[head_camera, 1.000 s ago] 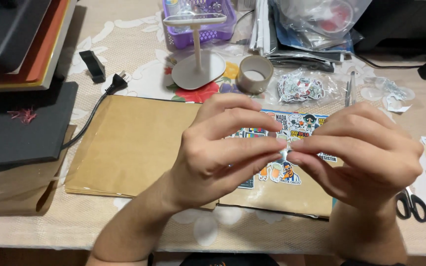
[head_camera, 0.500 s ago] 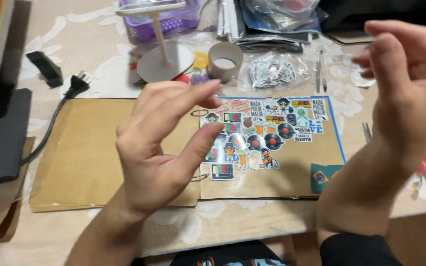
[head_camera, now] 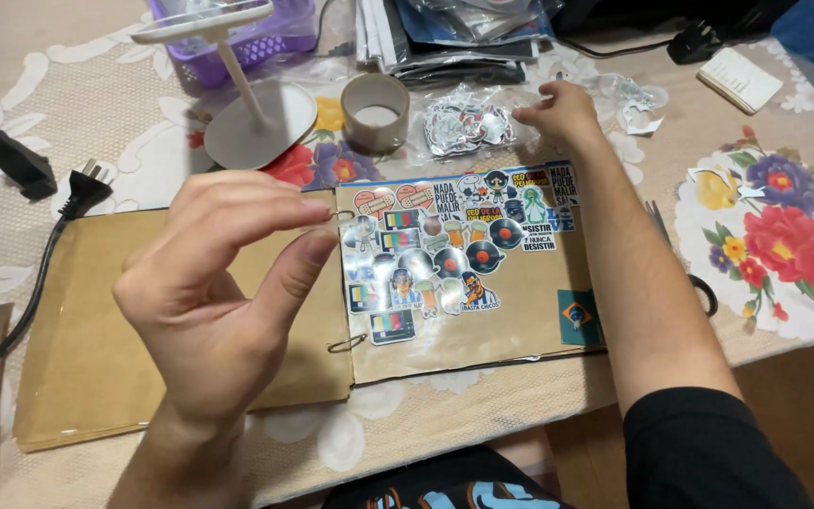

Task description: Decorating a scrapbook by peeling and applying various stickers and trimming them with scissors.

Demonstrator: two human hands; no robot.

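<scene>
Beside the left hand [head_camera: 214, 311], a sticker-covered brown kraft album [head_camera: 454, 273] lies open

Seen from above a kraft-paper album [head_camera: 237, 320], the person's left hand [head_camera: 214, 302] and forearm are bare, with no ring, watch or band showing. On the far side of the album, the right hand [head_camera: 562, 113] is likewise unadorned; a black short sleeve [head_camera: 708, 452] covers the upper arm. Below the album, dark clothing carries an orange-and-blue print.
</scene>
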